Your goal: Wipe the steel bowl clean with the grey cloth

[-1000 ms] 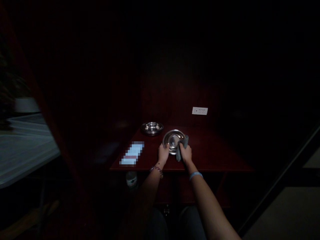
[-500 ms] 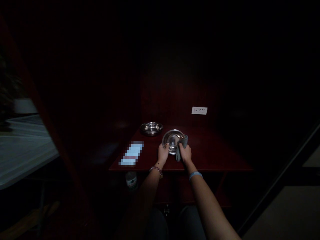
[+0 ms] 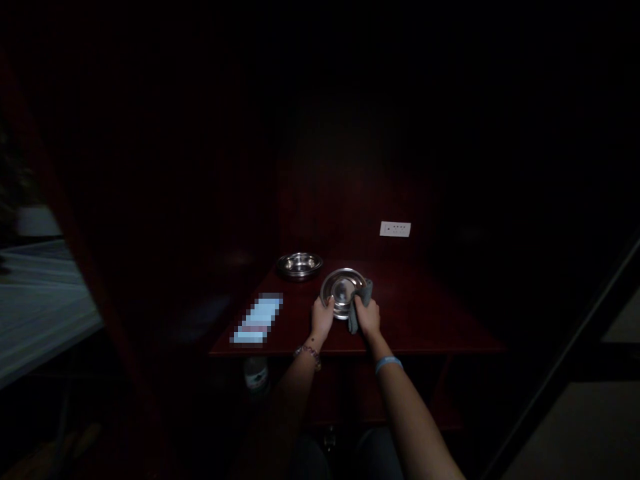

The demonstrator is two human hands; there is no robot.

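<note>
A shiny round metal dish (image 3: 343, 291), tilted toward me, is held up over the dark red desk (image 3: 420, 327). My left hand (image 3: 322, 318) grips its lower left rim, the thumb on the inner side and the other fingers hidden behind. My right hand (image 3: 367, 316) is closed on a grey cloth (image 3: 354, 319) at the dish's right side, and the cloth lies over that rim. Further back on the left, more metal dishes (image 3: 299, 266) sit on the desk, seemingly stacked; how many I cannot tell.
A blurred-out bright rectangle (image 3: 257, 321) lies at the desk's left front. Below that edge stands a bottle (image 3: 256, 375). A white socket panel (image 3: 395, 229) is on the back wall. Dark partitions flank the desk, with a pale surface (image 3: 45, 293) beyond the left one.
My right hand and the cloth have shifted slightly along the dish's right rim, their thumb now lower on its inner side. The whole view has moved slightly; both hands keep their hold.
</note>
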